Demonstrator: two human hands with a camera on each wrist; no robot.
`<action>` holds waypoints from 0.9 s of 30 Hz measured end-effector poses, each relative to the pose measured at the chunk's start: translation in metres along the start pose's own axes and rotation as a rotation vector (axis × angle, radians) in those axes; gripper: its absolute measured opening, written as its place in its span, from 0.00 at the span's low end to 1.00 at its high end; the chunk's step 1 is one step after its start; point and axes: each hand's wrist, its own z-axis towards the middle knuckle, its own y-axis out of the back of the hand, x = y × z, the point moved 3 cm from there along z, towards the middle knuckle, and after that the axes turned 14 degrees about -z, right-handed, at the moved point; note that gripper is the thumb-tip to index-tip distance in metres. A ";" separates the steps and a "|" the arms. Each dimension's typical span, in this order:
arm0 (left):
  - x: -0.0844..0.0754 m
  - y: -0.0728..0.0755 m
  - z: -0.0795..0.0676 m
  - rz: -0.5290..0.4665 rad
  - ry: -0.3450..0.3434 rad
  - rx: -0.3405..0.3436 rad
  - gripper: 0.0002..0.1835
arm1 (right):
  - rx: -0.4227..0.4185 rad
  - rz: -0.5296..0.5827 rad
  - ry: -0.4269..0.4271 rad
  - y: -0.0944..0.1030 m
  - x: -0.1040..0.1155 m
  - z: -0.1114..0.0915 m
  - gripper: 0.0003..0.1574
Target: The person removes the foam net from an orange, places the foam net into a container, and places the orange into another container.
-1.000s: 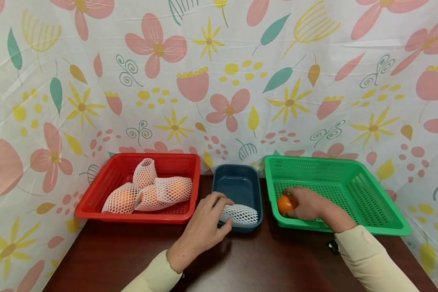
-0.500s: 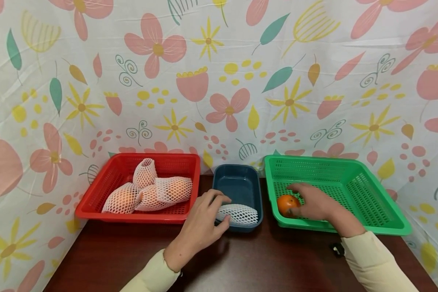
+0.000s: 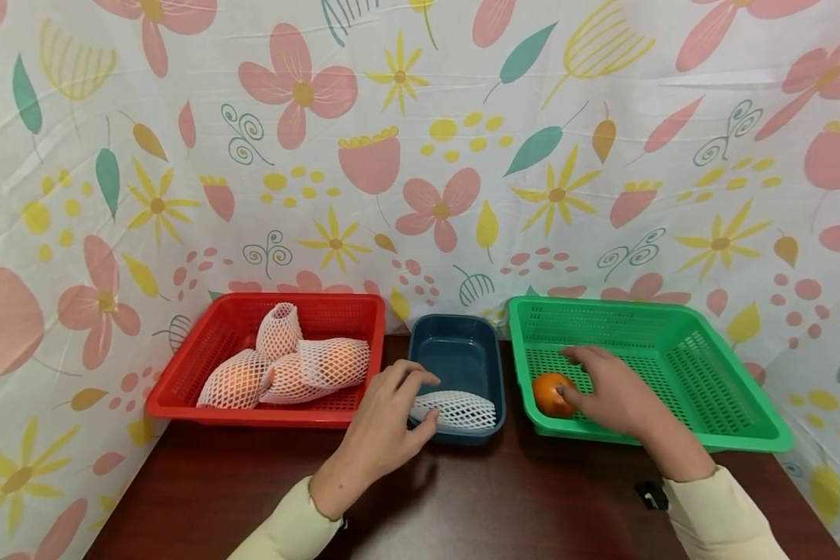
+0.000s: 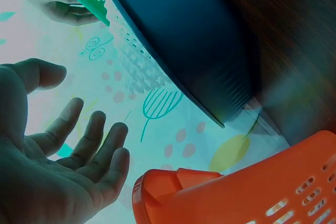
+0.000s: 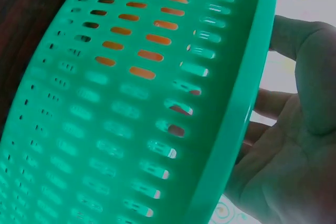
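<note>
An orange (image 3: 552,395) rests in the near left corner of the green basket (image 3: 672,311). My right hand (image 3: 619,393) hovers beside it, fingers apart; the thumb tip is close to the fruit, and whether it touches cannot be told. In the right wrist view, the orange (image 5: 150,55) shows through the basket's slots. My left hand (image 3: 388,424) is held with loosely bent, spread fingers by the near left edge of the dark blue tray (image 3: 455,330). A white foam net sleeve (image 3: 460,411) lies in that tray, near the fingers. The left wrist view shows the left palm (image 4: 68,177) holding nothing.
At left stands a red basket (image 3: 252,418) holding several fruits in white foam nets (image 3: 332,363). All three containers stand on a dark wooden table (image 3: 497,505), against a flower-patterned cloth (image 3: 441,101). A small black object (image 3: 651,495) is at the right cuff.
My right hand has let go of the orange and drawn back to the right with its fingers spreading. My left hand has shifted slightly left, away from the foam net sleeve.
</note>
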 end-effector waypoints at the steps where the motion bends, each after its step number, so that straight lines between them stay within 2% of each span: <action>1: 0.000 0.001 0.000 -0.003 0.000 -0.001 0.21 | -0.015 -0.004 -0.002 0.000 0.001 -0.001 0.37; 13: 0.000 0.008 0.000 0.014 -0.028 -0.053 0.19 | -0.192 0.038 -0.040 0.001 0.016 -0.016 0.38; 23: 0.003 0.012 -0.002 0.025 0.000 -0.061 0.21 | -0.348 0.058 -0.035 0.001 0.032 -0.027 0.39; 27: 0.003 0.014 -0.002 0.032 0.001 -0.072 0.21 | -0.370 0.067 -0.044 0.002 0.038 -0.031 0.40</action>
